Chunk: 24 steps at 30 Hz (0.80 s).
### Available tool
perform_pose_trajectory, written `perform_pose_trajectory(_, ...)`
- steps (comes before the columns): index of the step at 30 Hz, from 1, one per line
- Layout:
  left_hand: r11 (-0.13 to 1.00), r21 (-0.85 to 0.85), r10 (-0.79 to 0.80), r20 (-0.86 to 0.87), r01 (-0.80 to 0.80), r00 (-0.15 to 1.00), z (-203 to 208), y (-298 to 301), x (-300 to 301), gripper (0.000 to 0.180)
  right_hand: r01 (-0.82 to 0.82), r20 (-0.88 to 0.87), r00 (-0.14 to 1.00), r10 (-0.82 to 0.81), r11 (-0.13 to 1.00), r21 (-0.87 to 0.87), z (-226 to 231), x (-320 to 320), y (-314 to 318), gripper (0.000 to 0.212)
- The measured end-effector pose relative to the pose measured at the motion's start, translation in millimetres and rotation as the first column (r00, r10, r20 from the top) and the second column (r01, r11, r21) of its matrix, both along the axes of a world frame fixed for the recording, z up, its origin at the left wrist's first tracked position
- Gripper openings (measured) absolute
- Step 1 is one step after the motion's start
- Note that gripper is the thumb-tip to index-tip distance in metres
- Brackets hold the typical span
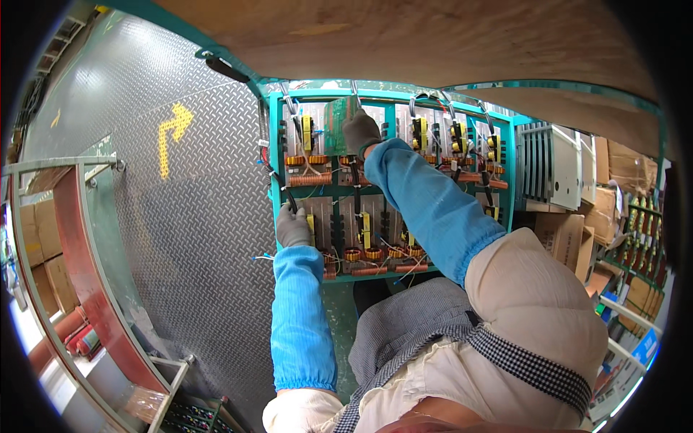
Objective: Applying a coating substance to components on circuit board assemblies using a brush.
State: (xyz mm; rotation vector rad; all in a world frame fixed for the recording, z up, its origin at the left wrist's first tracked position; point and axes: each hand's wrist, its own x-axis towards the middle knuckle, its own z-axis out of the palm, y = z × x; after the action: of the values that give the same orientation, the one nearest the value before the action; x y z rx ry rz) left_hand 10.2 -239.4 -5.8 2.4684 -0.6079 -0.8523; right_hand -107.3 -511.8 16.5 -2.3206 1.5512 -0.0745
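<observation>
Counting from my remote feed: two gloved hands, two blue sleeves, one teal rack, two rows of circuit units. My right hand (361, 133) has one green-and-brown piece (337, 128), grasped at its right edge; that piece sits in front of the upper row, left of the rack's middle. My left hand (293, 228) is at the rack's left side, just beside one black cable (290, 200); can't tell if its fingers are closed on it. Yellow parts: four visible up top, including one upright yellow part (307, 133). One bold yellow floor arrow (172, 137), left.
</observation>
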Motion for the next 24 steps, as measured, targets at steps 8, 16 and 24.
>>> perform_pose_trajectory(8,1.000,-0.009,0.022,-0.010,-0.022,1.000,-4.1,1.3,4.3,0.042,-0.175,0.128,0.972,0.197,0.971,-0.164,20.9,-29.9,-20.3,0.018)
perform_pose_trajectory(16,0.999,-0.040,-0.002,-0.026,0.001,1.000,-6.6,-23.8,-10.6,0.039,-0.066,0.100,0.990,0.100,0.952,-0.298,44.9,-58.2,-34.0,0.021)
perform_pose_trajectory(24,0.999,-0.016,0.028,0.037,-0.028,0.999,5.6,-11.1,-6.5,0.037,0.060,0.206,0.978,-0.041,0.994,-0.088,41.9,-41.3,-3.5,0.029)
